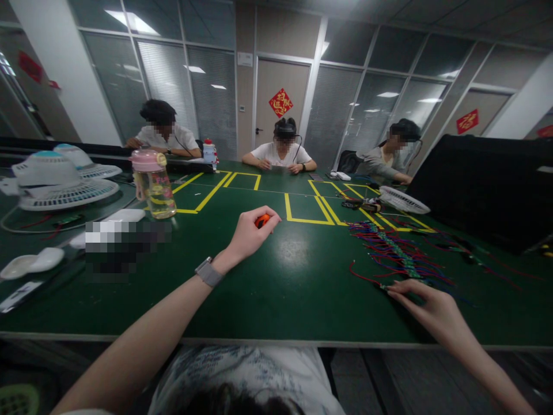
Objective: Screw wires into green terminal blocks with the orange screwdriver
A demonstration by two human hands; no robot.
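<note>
My left hand (pixel 253 230), with a grey watch on the wrist, is closed around a small orange-and-black object (pixel 262 221) over the middle of the green table. Most of that object is hidden by the fingers, so its kind is unclear. Near the table's front right, my right hand (pixel 425 302) pinches a small circuit board (pixel 383 286) between thumb and fingertips. A red wire (pixel 363 276) trails from this board to the left. Just beyond that hand lies a long row of small green circuit boards (pixel 400 256) with red and blue wires.
Yellow tape outlines (pixel 311 220) mark the green table (pixel 259 300). A pink-lidded bottle (pixel 154 184) and white fan parts (pixel 64 178) stand at left. Another fan part (pixel 404 200) lies at right by a black panel (pixel 479 190). Three people sit across the table.
</note>
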